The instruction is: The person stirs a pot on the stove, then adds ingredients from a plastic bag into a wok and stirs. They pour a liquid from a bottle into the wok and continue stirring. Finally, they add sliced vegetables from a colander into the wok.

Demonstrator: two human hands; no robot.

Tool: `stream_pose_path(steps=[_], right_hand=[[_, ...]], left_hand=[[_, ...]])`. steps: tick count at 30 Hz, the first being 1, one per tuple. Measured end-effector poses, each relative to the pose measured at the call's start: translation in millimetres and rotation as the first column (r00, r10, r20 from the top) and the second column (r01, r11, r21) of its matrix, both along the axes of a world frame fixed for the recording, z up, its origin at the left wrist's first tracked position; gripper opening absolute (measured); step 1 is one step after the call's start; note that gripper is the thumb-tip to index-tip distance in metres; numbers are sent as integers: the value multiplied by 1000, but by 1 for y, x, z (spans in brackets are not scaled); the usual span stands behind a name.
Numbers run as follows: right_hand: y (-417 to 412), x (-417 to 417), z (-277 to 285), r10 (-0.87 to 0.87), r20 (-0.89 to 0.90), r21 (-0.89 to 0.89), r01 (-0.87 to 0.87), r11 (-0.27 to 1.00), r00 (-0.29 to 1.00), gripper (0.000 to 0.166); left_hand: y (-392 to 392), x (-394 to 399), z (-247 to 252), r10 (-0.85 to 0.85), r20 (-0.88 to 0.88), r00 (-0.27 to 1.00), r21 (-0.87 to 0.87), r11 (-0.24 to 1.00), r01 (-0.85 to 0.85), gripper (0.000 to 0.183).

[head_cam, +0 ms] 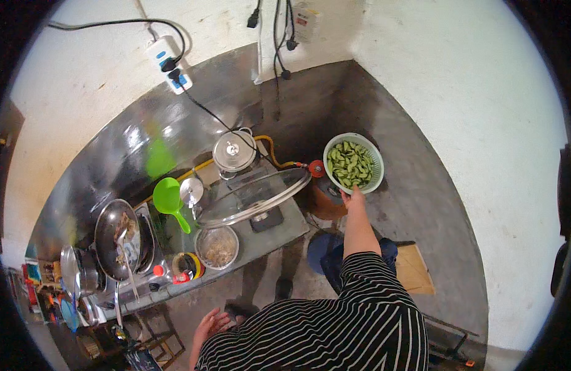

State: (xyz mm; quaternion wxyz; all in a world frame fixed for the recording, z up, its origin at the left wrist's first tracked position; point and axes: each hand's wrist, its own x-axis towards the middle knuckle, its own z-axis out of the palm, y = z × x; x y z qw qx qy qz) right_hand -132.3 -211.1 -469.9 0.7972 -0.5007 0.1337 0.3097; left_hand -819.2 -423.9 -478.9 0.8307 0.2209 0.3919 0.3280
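Observation:
My right hand point(354, 198) grips the near rim of a pale plastic colander point(379, 174), which holds many sliced green vegetable pieces point(351, 163). The colander is off the right end of the counter, beside a red gas regulator point(316, 169). My left hand point(214, 322) is low in front of my body, its fingers apart and nothing in it. Between the left hand and the wall, a bowl of shredded or crumbly food point(217, 248) stands at the counter's front edge, next to a jar with a yellow rim point(188, 267).
A large glass lid point(253, 199) leans over the counter point(290, 227). A lidded pot point(234, 150), a green ladle point(167, 195) and a frying pan point(117, 239) with a spatula stand along the back and left. A power strip point(169, 65) hangs on the wall; its cord crosses above the pot.

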Motion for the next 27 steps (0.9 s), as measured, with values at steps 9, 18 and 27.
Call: stream_pose_path(steps=[9,18,27], right_hand=[[2,6,4,30,-119,-51,-37,998,992,43],[-14,-29,32,40,14,-51,-39,998,999,47],[-83,-191,140,-475,516,139,478,868,713,21]], left_hand=[[6,3,22,-55,6,998,90,995,54,54],[4,-33,18,-6,79,997,102,995,-2,49],[0,-128,29,261,-179,949,174,957,-231,39]])
